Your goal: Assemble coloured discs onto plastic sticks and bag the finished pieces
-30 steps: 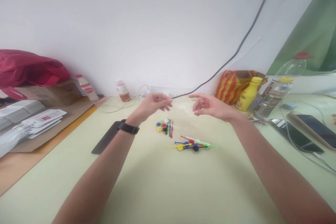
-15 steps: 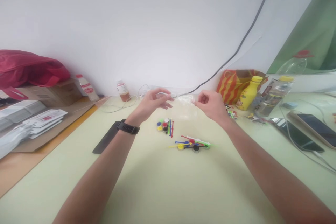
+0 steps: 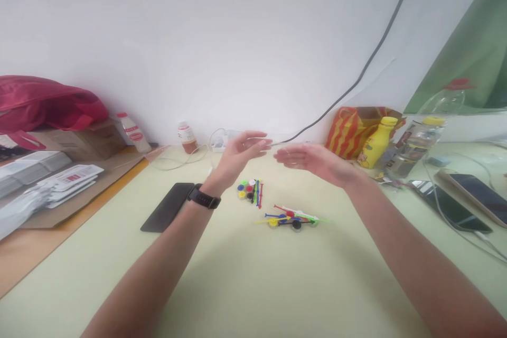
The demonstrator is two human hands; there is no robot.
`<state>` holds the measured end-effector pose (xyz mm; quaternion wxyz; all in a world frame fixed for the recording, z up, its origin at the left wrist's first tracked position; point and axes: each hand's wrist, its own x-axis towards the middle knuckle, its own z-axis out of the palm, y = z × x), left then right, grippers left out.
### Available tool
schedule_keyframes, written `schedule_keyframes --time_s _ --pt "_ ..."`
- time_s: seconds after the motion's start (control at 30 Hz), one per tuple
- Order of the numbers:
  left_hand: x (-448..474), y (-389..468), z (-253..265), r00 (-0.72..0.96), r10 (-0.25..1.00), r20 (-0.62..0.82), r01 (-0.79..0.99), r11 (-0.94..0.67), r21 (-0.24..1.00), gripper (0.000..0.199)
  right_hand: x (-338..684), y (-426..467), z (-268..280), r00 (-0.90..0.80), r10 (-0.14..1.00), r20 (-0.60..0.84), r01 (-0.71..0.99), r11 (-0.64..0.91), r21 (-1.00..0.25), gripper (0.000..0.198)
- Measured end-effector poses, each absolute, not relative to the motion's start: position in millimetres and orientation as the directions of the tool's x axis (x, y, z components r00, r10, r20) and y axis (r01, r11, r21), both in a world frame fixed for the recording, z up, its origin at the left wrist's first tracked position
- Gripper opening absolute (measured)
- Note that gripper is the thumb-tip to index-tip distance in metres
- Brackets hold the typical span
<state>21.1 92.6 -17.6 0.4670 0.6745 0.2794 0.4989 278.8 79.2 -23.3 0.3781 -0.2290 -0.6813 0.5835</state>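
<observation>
And there they were, both hands up over the pale green table (image 3: 253,296), beyond the nearer pile of plastic arrows and discs (image 3: 290,215)! The left hand (image 3: 238,153), up beyond that pile and to its left, had its fingers stretched out and loosely parted, a black watch (image 3: 204,196) on the wrist. The right hand (image 3: 320,162), beyond the pile and a little to its right, answered with straight fingers, tips turned towards the left hand, the two near but apart. No coloured piece showed in either one; whether something thin and clear hung between them, I could not tell.

Down to the pieces! In the nearer pile, a yellow arrow (image 3: 282,219) and its mates lay crossed among the discs, a black disc (image 3: 296,225) at the front. Beyond it and to its left, the farther group (image 3: 249,190) ran tidier: discs bunched, arrows lined up alongside.

How far along? By my reading, the laying out in two groups was done; the nearer pile's arrows were not yet lined up like the others. Whether any arrow was fixed to a disc was too small to judge. Neither hand touched either group.
</observation>
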Motion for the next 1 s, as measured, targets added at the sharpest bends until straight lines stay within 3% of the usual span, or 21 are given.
schedule_keyframes --time_s 0.27,0.47,0.7,1.0 --pt "35 75 -11 0.414 0.795 0.443 -0.132 -0.429 0.894 0.035 284 71 -21 -0.786 0.551 0.279 -0.081 0.357 -0.931 0.059" --pt "39 67 -4 0.422 0.785 0.454 -0.143 -0.437 0.888 0.036 284 68 -17 -0.833 0.48 0.276 -0.096 0.365 -0.926 0.065" --pt "29 66 11 0.367 0.781 0.505 -0.006 -0.541 0.841 0.038 293 68 -12 -0.869 0.461 0.18 -0.006 0.355 -0.935 0.075" --pt "19 67 17 0.292 0.726 0.623 0.24 -0.686 0.687 0.037 292 62 -10 -0.831 0.548 0.1 0.041 0.24 -0.97 0.077"
